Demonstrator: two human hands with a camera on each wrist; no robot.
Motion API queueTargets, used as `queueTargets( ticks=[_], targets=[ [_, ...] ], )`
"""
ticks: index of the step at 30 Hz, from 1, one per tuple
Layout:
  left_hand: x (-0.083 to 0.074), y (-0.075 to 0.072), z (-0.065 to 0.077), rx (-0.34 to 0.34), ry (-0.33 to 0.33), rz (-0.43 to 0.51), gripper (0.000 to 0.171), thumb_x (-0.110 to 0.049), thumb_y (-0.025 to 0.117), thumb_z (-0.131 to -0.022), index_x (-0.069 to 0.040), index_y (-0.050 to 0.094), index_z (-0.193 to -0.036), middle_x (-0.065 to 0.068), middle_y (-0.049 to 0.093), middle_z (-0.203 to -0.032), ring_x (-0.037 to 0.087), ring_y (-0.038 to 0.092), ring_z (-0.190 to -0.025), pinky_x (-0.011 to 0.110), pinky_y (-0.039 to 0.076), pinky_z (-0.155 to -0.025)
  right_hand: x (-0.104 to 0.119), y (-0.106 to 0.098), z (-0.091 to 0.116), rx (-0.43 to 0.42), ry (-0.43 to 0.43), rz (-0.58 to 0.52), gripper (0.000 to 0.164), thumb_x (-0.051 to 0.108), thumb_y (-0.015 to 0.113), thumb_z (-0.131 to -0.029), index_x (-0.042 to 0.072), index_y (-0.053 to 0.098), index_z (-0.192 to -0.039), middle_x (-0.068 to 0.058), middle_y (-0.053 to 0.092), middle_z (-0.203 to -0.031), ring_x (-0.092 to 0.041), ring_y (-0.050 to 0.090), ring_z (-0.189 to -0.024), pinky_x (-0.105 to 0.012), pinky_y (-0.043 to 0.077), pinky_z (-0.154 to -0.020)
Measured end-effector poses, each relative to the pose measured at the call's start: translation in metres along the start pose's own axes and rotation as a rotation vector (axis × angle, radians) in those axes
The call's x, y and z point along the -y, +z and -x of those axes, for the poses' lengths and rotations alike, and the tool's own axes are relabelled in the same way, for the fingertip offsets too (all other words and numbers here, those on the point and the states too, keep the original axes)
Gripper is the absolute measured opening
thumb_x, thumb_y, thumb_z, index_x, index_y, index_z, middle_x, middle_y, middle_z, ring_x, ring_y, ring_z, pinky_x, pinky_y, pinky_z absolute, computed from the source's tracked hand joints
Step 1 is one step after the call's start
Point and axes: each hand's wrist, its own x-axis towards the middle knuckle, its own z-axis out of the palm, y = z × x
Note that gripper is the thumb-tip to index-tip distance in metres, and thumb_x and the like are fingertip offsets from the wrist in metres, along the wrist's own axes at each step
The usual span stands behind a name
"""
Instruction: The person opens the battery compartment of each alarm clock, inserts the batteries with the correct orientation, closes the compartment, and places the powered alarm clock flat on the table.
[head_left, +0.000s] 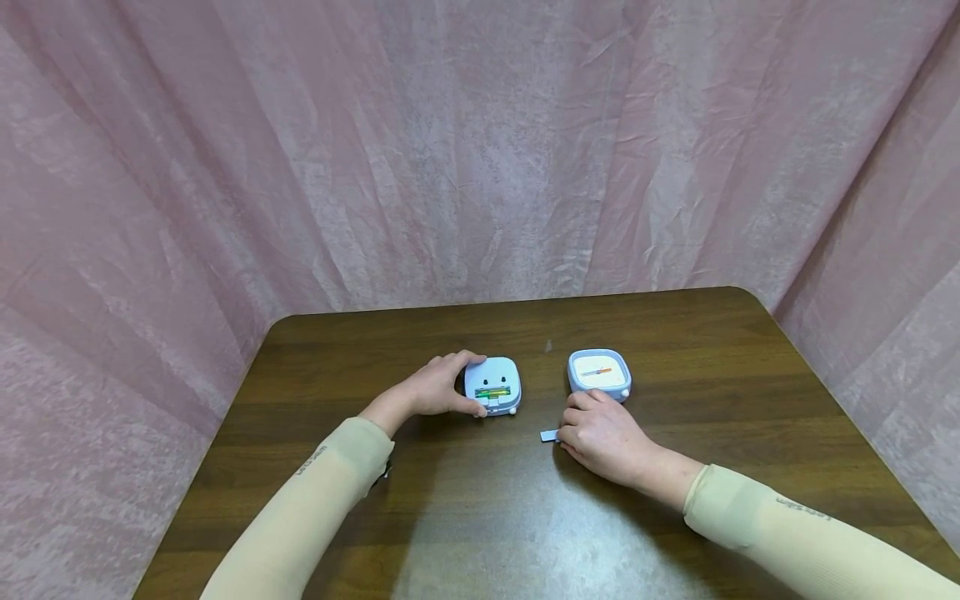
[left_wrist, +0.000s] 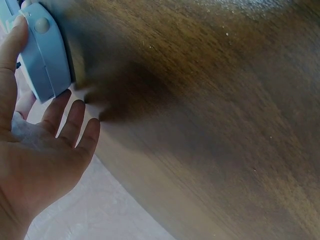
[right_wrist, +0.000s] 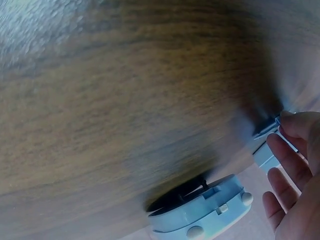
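A light blue square clock (head_left: 492, 375) lies face down on the table with its battery compartment uncovered, and a green and gold battery (head_left: 492, 392) shows inside. My left hand (head_left: 442, 386) grips this clock by its left side, thumb on the near edge and fingers at the far one; its side also shows in the left wrist view. Between the thumb and index finger of my right hand (head_left: 603, 435) is a small light blue battery cover (head_left: 549, 435), low over the table. Just beyond that hand, a second light blue clock (head_left: 598, 367) sits face up.
Both clocks rest on a brown wooden table (head_left: 480, 517) with rounded far corners. Pink curtains (head_left: 495, 150) hang behind the table and along its sides.
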Motion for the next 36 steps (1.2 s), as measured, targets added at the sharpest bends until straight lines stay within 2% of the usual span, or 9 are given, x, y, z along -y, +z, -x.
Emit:
queueTargets(
  ticks=[11,28,36],
  targets=[
    [-0.0001,-0.0005,0.0001,0.001,0.000,-0.004,0.095,-0.054,0.086,-0.078,-0.027,0.040,-0.156,0.002,0.042,-0.157,0.027,0.038,-0.138,0.045,0.035,-0.111,0.0010,0.0017,-0.0007,-0.012,-0.003,0.011,0.014,0.018,0.083,-0.076,0.016,0.070,-0.073,0.005,0.062,-0.073,-0.023,0.056,-0.086,-0.041,0.043,-0.078],
    [-0.0004,-0.0002,0.0003,0.001,-0.001,-0.003,0.095,-0.054,0.086,-0.078,-0.026,0.040,-0.156,0.003,0.042,-0.156,0.027,0.038,-0.138,0.045,0.035,-0.111,0.0014,0.0038,-0.0008,0.002,0.012,0.004,0.007,0.014,0.080,-0.079,0.014,0.073,-0.076,0.005,0.065,-0.075,-0.023,0.055,-0.085,-0.040,0.043,-0.078],
    [-0.0009,-0.0006,0.0001,0.003,-0.007,-0.008,0.095,-0.054,0.086,-0.078,-0.027,0.040,-0.156,0.004,0.041,-0.157,0.027,0.038,-0.138,0.045,0.035,-0.111,0.0013,0.0042,-0.0020,-0.017,0.011,-0.007,0.009,0.013,0.077,-0.082,0.013,0.071,-0.075,0.004,0.065,-0.076,-0.023,0.056,-0.085,-0.040,0.044,-0.076]
  ],
)
